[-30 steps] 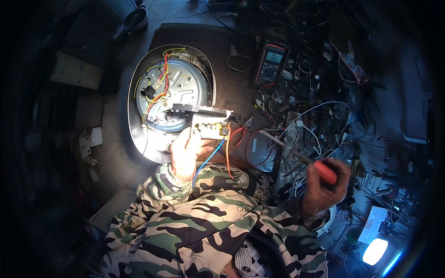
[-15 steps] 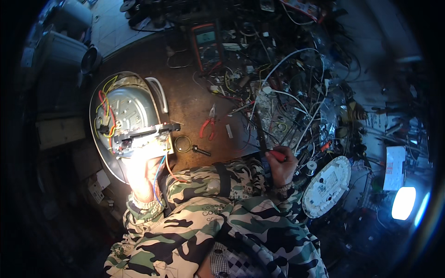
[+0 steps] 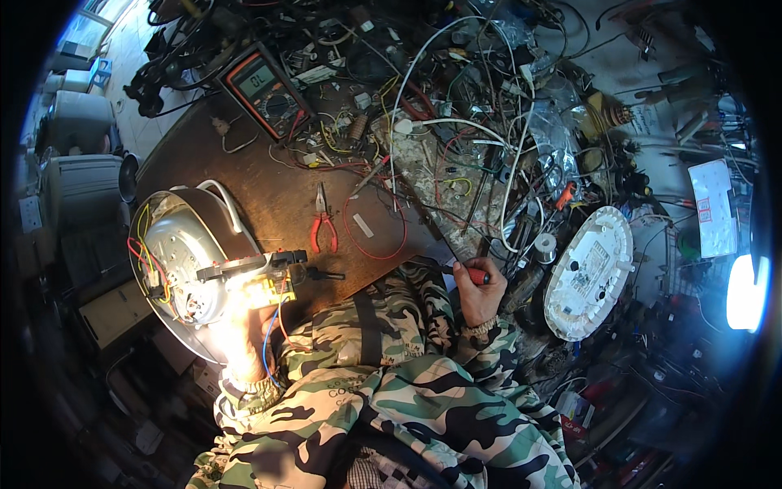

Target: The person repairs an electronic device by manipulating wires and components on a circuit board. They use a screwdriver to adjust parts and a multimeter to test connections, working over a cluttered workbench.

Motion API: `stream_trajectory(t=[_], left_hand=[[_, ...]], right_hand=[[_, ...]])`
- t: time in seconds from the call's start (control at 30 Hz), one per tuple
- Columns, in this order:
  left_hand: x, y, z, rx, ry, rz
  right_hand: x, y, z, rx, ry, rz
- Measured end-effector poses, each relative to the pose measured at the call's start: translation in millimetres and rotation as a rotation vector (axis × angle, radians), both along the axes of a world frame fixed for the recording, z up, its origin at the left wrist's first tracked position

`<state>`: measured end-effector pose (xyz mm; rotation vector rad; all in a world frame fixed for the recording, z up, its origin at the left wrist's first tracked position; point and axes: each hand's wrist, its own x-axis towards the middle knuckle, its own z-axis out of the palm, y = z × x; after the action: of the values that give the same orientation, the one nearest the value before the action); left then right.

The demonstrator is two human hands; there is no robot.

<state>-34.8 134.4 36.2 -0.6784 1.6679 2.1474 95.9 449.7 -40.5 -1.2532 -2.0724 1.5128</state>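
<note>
My left hand (image 3: 247, 336), partly washed out by glare, is closed at the edge of a yellowish circuit board (image 3: 275, 292). A blue and a reddish wire hang from that board. The board lies against an opened appliance (image 3: 175, 253) with a round metal pan, a dark strip across it and red and yellow wires. My right hand (image 3: 479, 297) is wrapped round the red handle of a screwdriver (image 3: 482, 278), apart from the appliance. Between the hands, red-handled pliers (image 3: 324, 234) lie on the brown tabletop (image 3: 265, 191), with a small white strip (image 3: 362, 226) beside them.
A red-and-black multimeter (image 3: 265, 91) lies at the far side. Tangled cables, probes and loose parts heap up to its right. An oval white cover (image 3: 590, 273) with its inside showing stands at the right, near a bright lamp (image 3: 745, 292). A white cable (image 3: 423, 57) loops over the clutter.
The whole view has turned, so the table things sit further left and tilted. My right hand still grips the screwdriver, and my left hand stays at the circuit board.
</note>
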Motion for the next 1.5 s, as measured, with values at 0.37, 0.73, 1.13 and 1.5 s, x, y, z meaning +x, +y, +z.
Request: stream_trajectory(t=[0.37,0.73,1.13,1.5], left_hand=[[9.1,-1.7,-3.2,-0.01,-0.027,-0.021],[26.4,-24.3,-13.5,0.028,0.018,0.09],[35.9,-55.8,-38.6,0.129,0.069,0.05],[29.0,-28.8,-22.8,-0.009,0.118,0.057]], right_hand=[[-16.9,6.2,-27.7,-0.215,0.089,-0.012],[-47.3,-8.6,-78.6,0.232,-0.56,0.46],[-54.5,-23.2,-87.6,0.25,-0.535,0.606],[-62.6,-23.5,-77.8,0.245,-0.624,0.484]])
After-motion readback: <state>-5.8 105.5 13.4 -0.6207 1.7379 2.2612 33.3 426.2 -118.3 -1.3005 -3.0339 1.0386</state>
